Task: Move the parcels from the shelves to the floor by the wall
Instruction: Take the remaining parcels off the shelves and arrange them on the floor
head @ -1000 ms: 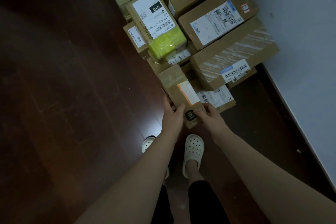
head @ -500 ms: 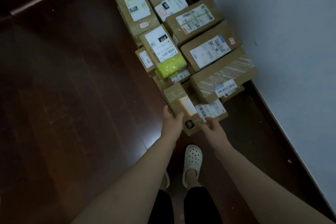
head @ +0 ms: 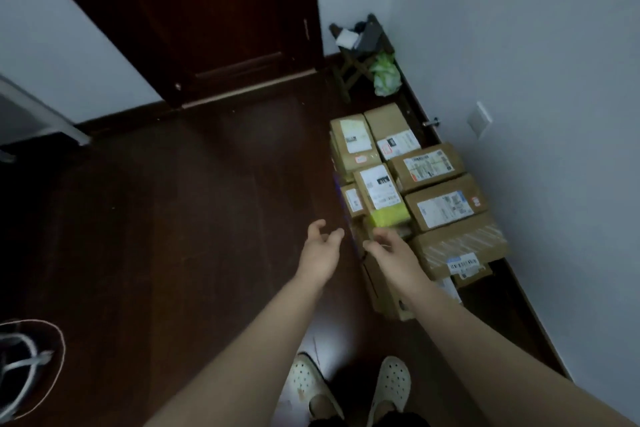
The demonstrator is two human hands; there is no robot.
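Our L hand & R hand hold nothing, fingers loosely curled, hands apart above the floor. Under our R forearm lies the nearest parcel, at the front of the parcel pile. The pile runs along the wall, boxes touching, some stacked. One w/ yellow-green tape sits just past our R fingers. Beyond, in the corner, stands a small stool w/ a green bag by it, then a dark door.

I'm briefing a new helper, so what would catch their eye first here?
The brown parcels packed together on the dark floor along the right wall, one with a bright yellow patch. Nearer the camera, the left hand and right hand reach out empty, fingers loose.
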